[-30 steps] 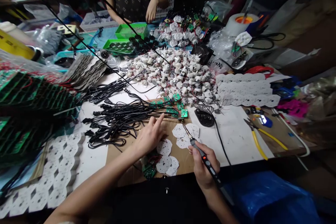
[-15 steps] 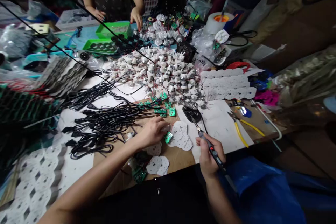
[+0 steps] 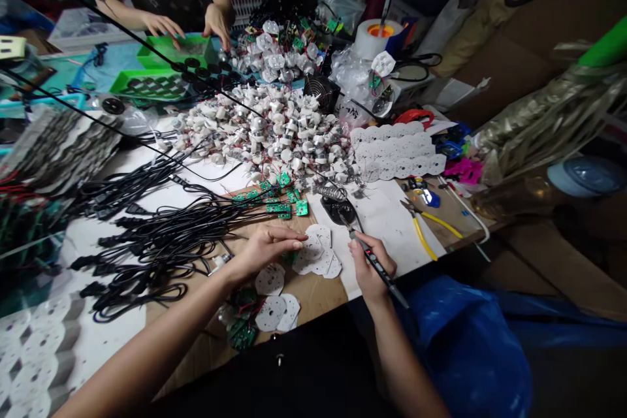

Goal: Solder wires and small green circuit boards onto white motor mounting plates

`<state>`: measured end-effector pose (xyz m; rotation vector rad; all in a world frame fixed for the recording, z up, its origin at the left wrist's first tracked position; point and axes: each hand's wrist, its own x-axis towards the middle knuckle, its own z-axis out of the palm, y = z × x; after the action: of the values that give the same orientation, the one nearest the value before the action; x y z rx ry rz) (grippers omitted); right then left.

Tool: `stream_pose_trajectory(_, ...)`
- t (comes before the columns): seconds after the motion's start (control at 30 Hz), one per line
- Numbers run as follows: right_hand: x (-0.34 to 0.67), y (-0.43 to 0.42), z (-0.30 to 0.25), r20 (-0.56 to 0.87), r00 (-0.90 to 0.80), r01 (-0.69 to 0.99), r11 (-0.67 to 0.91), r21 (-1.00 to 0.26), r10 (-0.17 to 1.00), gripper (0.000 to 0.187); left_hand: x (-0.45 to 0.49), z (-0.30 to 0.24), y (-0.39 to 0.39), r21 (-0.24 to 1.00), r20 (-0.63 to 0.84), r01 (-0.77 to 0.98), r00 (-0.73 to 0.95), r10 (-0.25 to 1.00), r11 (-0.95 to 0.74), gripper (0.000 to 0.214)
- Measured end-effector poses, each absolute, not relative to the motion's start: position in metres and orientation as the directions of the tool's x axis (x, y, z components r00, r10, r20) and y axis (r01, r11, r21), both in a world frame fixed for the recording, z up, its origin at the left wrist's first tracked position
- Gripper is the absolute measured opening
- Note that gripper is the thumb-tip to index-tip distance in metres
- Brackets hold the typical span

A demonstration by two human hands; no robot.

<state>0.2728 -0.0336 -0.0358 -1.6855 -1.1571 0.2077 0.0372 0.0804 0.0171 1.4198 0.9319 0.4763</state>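
Note:
My right hand [image 3: 365,268] is closed round a black soldering iron [image 3: 377,264], its tip pointing up-left toward the white round boards [image 3: 321,253] on the brown cardboard. My left hand [image 3: 267,245] lies over a small green circuit board [image 3: 292,256] beside those white boards, fingers pressed together on it. More small green boards [image 3: 281,199] lie just beyond, and a bundle of black cables [image 3: 161,228] spreads to the left.
A heap of white motors [image 3: 274,130] fills the table's middle. A soldering stand [image 3: 337,199], yellow-handled pliers [image 3: 424,228] and white board sheets [image 3: 396,150] lie right. Another person's hands [image 3: 186,23] rest by green trays [image 3: 161,72] opposite. Blue plastic bag [image 3: 465,346] near my right.
My left hand picked up a green board from the row and brought it down beside the white boards. The soldering iron moved slightly toward them. The view shifted right.

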Motion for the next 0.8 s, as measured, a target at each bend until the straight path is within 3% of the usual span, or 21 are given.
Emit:
stream_pose_trajectory(0.13,0.272,-0.028,-0.031,0.44,0.473,0.664,0.019,-0.747,0.763,0.02,0.029,0.028,0.086,0.949,-0.283,0.29,0.599,0.749,0.126,0.038)
stream_pose_trajectory(0.27,0.272,-0.025,-0.025,0.509,0.43,0.73,0.045,-0.682,0.746,0.018,0.015,0.031,0.09,0.877,-0.403,0.471,0.616,0.677,0.093,0.033)
stream_pose_trajectory(0.47,0.273,-0.024,-0.022,0.547,0.365,0.783,0.069,-0.618,0.753,0.016,-0.003,0.02,0.08,0.677,-0.452,0.735,0.454,0.767,-0.036,0.027)
stream_pose_trajectory(0.67,0.272,-0.023,-0.025,0.559,0.318,0.807,0.092,-0.584,0.766,0.015,0.001,0.02,0.067,0.691,-0.327,0.7,0.523,0.787,-0.178,0.026)
stream_pose_trajectory(0.8,0.271,-0.021,-0.023,0.591,0.299,0.827,0.106,-0.552,0.749,0.014,0.003,0.022,0.065,0.678,-0.327,0.713,0.511,0.795,-0.179,0.022)
